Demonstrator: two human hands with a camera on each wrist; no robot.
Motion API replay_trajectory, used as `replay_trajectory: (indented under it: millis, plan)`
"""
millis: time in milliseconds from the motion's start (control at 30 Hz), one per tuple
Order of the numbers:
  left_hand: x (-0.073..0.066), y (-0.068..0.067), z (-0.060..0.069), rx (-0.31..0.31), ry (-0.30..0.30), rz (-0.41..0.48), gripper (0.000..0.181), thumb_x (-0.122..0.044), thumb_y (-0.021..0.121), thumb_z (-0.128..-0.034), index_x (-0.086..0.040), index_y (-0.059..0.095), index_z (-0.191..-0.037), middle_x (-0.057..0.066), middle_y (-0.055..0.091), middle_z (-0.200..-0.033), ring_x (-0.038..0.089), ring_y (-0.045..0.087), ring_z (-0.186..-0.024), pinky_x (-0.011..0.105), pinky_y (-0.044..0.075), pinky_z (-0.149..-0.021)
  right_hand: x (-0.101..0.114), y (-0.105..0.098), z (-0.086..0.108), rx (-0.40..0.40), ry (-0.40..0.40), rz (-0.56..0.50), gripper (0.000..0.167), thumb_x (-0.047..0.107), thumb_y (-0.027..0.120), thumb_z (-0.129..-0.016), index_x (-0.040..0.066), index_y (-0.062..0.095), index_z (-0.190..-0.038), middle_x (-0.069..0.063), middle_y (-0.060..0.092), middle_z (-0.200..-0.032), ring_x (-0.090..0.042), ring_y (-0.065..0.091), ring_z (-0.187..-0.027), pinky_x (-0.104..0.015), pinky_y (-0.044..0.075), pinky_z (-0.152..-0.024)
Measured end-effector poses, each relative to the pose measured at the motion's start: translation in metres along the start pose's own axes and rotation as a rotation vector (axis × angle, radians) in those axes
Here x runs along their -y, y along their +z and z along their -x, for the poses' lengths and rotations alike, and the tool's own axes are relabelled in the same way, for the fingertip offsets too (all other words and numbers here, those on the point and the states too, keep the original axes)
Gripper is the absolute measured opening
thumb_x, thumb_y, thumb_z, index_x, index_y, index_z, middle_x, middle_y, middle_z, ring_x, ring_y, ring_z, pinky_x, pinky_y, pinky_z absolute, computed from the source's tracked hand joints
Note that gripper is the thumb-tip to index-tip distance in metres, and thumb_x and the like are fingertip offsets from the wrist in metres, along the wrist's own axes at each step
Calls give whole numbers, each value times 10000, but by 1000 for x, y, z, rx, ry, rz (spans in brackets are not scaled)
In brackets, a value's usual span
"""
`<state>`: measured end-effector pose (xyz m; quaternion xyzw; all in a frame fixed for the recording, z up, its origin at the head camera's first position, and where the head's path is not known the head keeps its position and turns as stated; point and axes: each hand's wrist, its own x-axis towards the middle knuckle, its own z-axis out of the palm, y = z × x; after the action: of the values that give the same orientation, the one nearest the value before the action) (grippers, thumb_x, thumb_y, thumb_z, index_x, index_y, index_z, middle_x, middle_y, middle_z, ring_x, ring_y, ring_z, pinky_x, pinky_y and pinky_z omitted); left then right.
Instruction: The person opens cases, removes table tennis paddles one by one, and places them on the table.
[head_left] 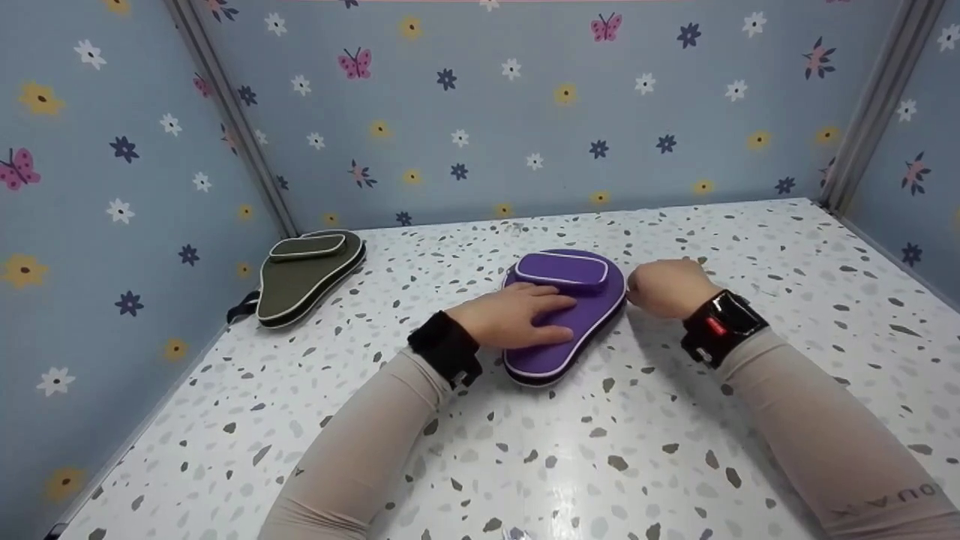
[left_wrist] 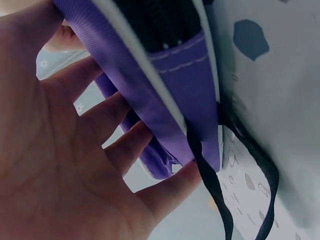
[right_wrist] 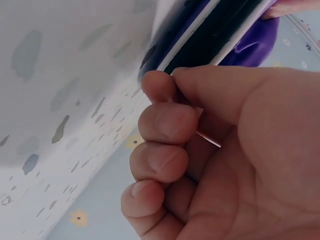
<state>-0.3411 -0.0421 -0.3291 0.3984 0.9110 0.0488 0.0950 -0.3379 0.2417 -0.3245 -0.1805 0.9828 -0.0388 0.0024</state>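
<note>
A purple table tennis paddle case (head_left: 553,315) with white piping and a raised ball pocket lies flat on the speckled table. My left hand (head_left: 517,313) rests on its top with spread fingers, also seen along the case's side in the left wrist view. At the case's right edge is my right hand (head_left: 670,288), its fingers curled. In the right wrist view, thumb and forefinger pinch at the black zipper band (right_wrist: 215,35); the zipper pull itself is hidden by the fingertips. A black strap loop (left_wrist: 260,165) hangs from the case's narrow end.
A dark olive paddle case (head_left: 304,281) of the same shape lies at the table's back left, its black strap (head_left: 241,307) toward the left edge. Flower-patterned panels (head_left: 480,112) close in the back and both sides of the white speckled table (head_left: 570,450).
</note>
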Motion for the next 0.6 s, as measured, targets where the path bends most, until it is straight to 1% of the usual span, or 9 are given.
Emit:
replay_trajectory:
  millis: [167, 267, 400, 500, 600]
  plan:
    - [2, 0, -1, -8, -18, -1, 743, -686, 488, -1104, -321, 373, -1741, 81, 293, -1806, 355, 232, -1666, 525, 222, -1334, 3, -2, 1, 10, -26, -32, 280, 179, 629, -1041, 87, 730, -796, -56, 693, -779, -269, 660, -724, -552, 595, -750]
    - [4, 1, -2, -13, -36, 1, 746, -693, 484, -1102, -324, 372, -1741, 81, 292, -1807, 363, 229, -1665, 539, 237, -1328, 5, -2, -1, 27, -54, -59, 275, 186, 640, -1045, 100, 738, -803, -38, 688, -774, -246, 648, -715, -521, 586, -740]
    - [5, 1, -1, -22, -57, 14, 742, -693, 478, -1103, -319, 382, -1737, 82, 296, -1806, 364, 224, -1666, 537, 251, -1324, 11, -3, -3, 55, -87, -65, 268, 196, 655, -1056, 104, 742, -820, -18, 675, -775, -219, 629, -705, -484, 572, -727]
    - [4, 1, 0, -28, -62, 22, 736, -682, 482, -1106, -308, 392, -1734, 85, 302, -1803, 361, 221, -1667, 529, 250, -1325, 16, -4, -2, 71, -104, -57, 294, 215, 658, -1065, 123, 713, -791, -5, 650, -764, -204, 611, -695, -456, 556, -708]
    - [3, 1, 0, -31, -58, 25, 733, -670, 490, -1108, -296, 399, -1732, 92, 308, -1800, 362, 222, -1667, 526, 241, -1328, 19, -5, 0, 99, -134, -71, 327, 209, 651, -1073, 144, 646, -753, 10, 620, -740, -185, 589, -678, -424, 530, -680]
